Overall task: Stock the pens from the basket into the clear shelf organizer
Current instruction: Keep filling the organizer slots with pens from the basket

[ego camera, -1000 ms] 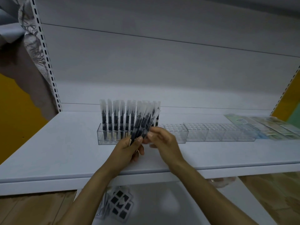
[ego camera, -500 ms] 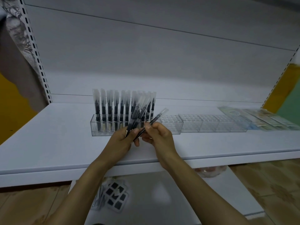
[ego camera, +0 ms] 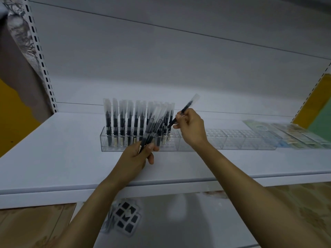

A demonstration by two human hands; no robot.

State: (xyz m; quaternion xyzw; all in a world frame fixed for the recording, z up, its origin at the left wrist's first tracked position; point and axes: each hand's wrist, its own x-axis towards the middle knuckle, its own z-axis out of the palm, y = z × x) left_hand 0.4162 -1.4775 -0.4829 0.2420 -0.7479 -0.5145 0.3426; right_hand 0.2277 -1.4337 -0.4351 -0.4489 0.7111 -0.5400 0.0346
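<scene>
In the head view, the left hand (ego camera: 136, 156) is gripping a bundle of pens (ego camera: 152, 129) in front of the clear organizer (ego camera: 232, 141). The bundle's lower ends are hiding inside the palm. Its clear caps are fanning up and slightly right, blurring over the standing pens (ego camera: 122, 120) behind, so those cannot be counted there. The standing pens are sitting upright in the organizer's left cells, caps up. The right hand (ego camera: 192, 127) is pinching a single pen (ego camera: 188, 105) above the organizer, just right of the last standing pens. Its long axis is slanting, with the clear cap pointing up and right and the dark end pointing down-left toward the cells. The organizer is resting on the white shelf (ego camera: 62, 154). Flat packets (ego camera: 295, 135) are lying at its right end, their print unreadable. Below, checkered packs (ego camera: 126, 219) are showing blurred, partly covered by the left forearm.
</scene>
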